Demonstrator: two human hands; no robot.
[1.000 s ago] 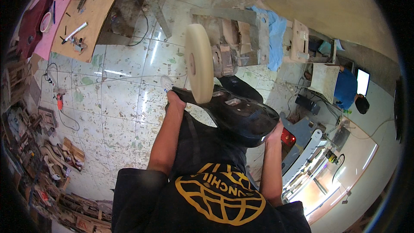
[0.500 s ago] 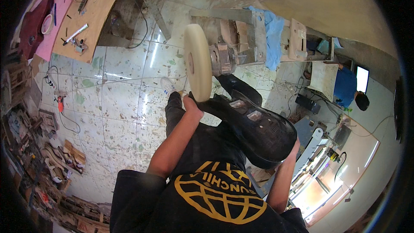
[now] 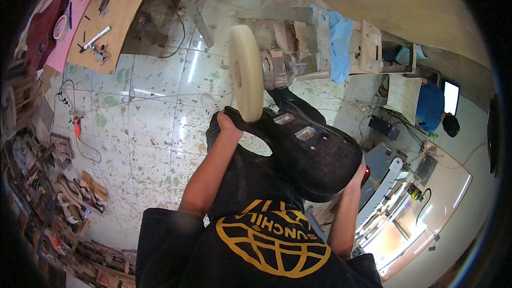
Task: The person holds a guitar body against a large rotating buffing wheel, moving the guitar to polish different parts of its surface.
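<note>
My left hand [image 3: 226,125] grips the narrow left end of a black guitar body [image 3: 325,157], which has rectangular cutouts in its face. At its lower right rounded edge, my right hand [image 3: 356,175] holds on, fingers partly hidden. The body's left end is at the lower edge of a pale round buffing wheel [image 3: 247,66] on a machine spindle [image 3: 277,69]; whether they touch, I cannot tell. A dark padded-looking piece [image 3: 298,104] lies behind the body, under the spindle.
A workbench [image 3: 122,16] with tools is upper left. A corded orange tool [image 3: 77,127] lies on the tiled floor. Wood scraps [image 3: 80,197] line the left side. A blue cloth [image 3: 340,42] hangs on the machine. A person in blue [image 3: 429,106] sits by a screen at right.
Since a second ago, both hands and the guitar body have moved right, the right end also lower. Over the last half second, they have shifted slightly back left and up.
</note>
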